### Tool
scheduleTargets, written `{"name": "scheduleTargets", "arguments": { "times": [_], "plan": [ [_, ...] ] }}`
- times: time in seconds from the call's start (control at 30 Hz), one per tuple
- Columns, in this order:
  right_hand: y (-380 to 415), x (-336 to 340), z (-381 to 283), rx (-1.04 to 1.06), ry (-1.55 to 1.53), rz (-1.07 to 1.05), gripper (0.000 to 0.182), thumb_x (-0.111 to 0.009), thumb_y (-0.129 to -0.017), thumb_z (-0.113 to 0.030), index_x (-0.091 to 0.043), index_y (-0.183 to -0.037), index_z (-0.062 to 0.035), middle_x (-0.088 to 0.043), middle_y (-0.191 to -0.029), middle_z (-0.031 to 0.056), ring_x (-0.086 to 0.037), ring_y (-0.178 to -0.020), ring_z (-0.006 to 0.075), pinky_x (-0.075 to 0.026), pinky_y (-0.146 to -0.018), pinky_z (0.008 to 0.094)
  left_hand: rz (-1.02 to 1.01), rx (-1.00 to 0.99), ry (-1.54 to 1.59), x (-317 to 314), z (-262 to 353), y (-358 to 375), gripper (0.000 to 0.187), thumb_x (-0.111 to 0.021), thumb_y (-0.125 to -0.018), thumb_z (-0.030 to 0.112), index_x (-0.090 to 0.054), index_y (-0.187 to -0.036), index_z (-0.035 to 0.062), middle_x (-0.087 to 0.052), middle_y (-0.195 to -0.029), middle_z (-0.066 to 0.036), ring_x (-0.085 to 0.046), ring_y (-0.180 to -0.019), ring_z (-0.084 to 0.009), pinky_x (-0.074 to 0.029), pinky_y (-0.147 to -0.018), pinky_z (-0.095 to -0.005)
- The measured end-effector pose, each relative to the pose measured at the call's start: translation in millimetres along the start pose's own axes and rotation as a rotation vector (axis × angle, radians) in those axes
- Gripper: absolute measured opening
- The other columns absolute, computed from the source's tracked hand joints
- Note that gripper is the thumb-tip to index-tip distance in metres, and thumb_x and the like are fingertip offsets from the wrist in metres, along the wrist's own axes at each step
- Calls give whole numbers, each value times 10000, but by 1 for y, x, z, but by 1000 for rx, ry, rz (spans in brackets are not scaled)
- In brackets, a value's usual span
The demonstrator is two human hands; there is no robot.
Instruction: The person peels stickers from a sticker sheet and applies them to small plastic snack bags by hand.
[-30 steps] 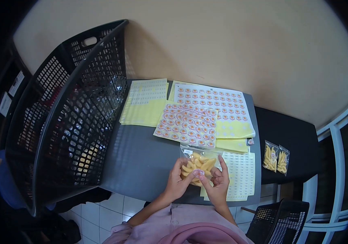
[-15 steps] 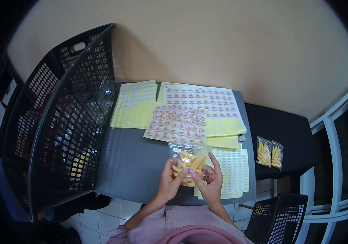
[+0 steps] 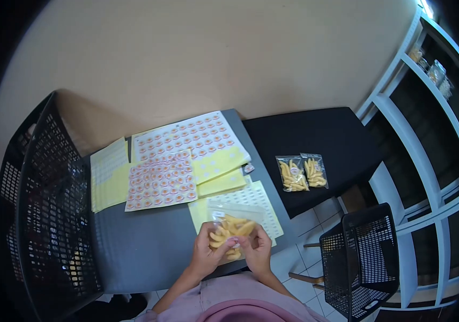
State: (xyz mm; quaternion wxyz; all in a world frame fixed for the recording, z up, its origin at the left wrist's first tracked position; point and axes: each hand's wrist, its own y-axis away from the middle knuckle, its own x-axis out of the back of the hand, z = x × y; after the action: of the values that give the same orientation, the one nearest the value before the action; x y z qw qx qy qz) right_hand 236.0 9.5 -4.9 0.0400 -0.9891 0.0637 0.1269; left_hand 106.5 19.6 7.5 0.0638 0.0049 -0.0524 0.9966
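Observation:
A clear zip bag of yellow snack sticks is held upright over the front of the grey table. My left hand grips its left side, and my right hand grips its right side. Both thumbs press on a small round label low on the bag's front. Behind the bag lies a sheet of small printed labels. To the left is a sheet of round red-and-orange stickers, overlapping a larger sticker sheet and yellow backing sheets.
Two filled snack bags lie on a black-covered table at the right. A large black basket stands at the left. Another black basket is at the lower right, beside white shelves.
The view has turned to the right, so the table and sheets appear further left and more of the shelves shows. Both hands still hold the bag, thumbs on its label.

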Motion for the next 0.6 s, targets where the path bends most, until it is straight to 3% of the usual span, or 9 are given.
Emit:
{"name": "scheduleTargets", "arguments": {
  "times": [0.1, 0.3, 0.53, 0.6],
  "plan": [
    [-2, 9, -10, -3, 155, -59, 373, -657, -749, -84, -515, -1063, 58, -592, -961, 100, -556, -875, 113, -444, -747, 226, 114, -42, 53, -17, -16, -9, 342, -645, -760, 86, -403, -989, 12, -507, -896, -69, -530, -830, -110, -452, -695, -232],
    [-12, 39, -16, -66, 71, -2, 448, -708, -691, -59, -509, -1071, 71, -606, -946, 96, -565, -861, 111, -460, -729, 226, 75, 92, 202, -49, -16, -25, 330, -631, -760, 46, -397, -992, 23, -490, -922, -68, -520, -855, -118, -445, -724, -232],
    [-17, 67, -8, -14, 30, 49, 440, -711, -689, -55, -516, -1060, 77, -611, -931, 109, -570, -858, 113, -466, -739, 238, 132, 58, 235, -77, -20, -33, 346, -641, -742, 21, -402, -993, 28, -496, -904, -63, -534, -836, -116, -455, -710, -222],
    [-18, 77, -4, -110, 121, -89, 427, -701, -702, -58, -516, -1062, 77, -612, -919, 117, -567, -859, 113, -467, -743, 243, 180, 26, 238, -77, -24, -36, 350, -641, -740, 15, -400, -993, 28, -500, -894, -61, -538, -827, -117, -456, -705, -221]
  ]
}}
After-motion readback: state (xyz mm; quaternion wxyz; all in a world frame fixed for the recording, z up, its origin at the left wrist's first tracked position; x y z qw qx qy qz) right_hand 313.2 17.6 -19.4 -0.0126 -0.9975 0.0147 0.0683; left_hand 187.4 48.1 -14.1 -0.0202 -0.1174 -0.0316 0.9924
